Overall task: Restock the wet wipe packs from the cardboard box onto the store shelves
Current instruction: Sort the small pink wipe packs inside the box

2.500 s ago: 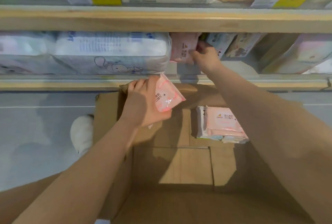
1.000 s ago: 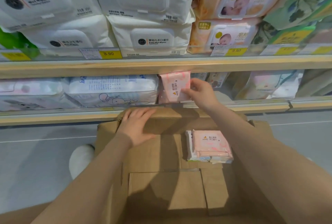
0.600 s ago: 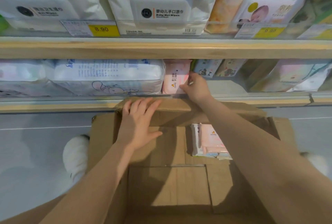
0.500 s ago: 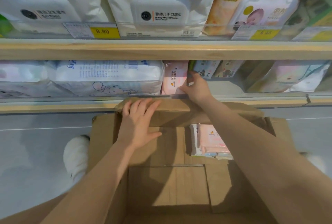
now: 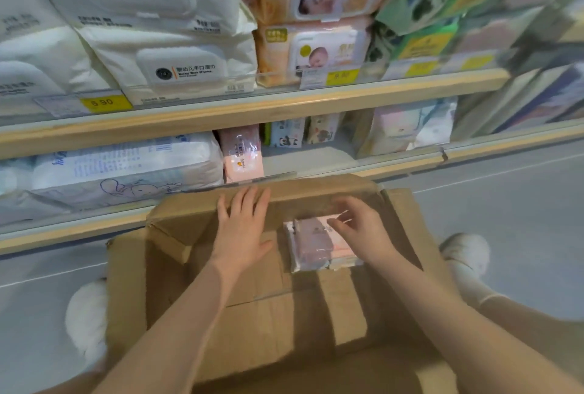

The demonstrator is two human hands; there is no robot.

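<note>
Inside the cardboard box (image 5: 252, 324), your right hand (image 5: 363, 232), fingers loose and holding nothing, hovers over the pink wipe packs (image 5: 316, 245): grip one squarely while your flat, empty left hand (image 5: 243, 229) steadies the wall.

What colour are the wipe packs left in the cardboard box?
Pale pink, in clear wrap; the wipe packs show best in the head view, inside the cardboard box.

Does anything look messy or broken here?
Not much. The cardboard box has a crumpled, torn flap at its far left corner. The pink packs on the shelf stand upright, and the packs in the box lie stacked.
</note>
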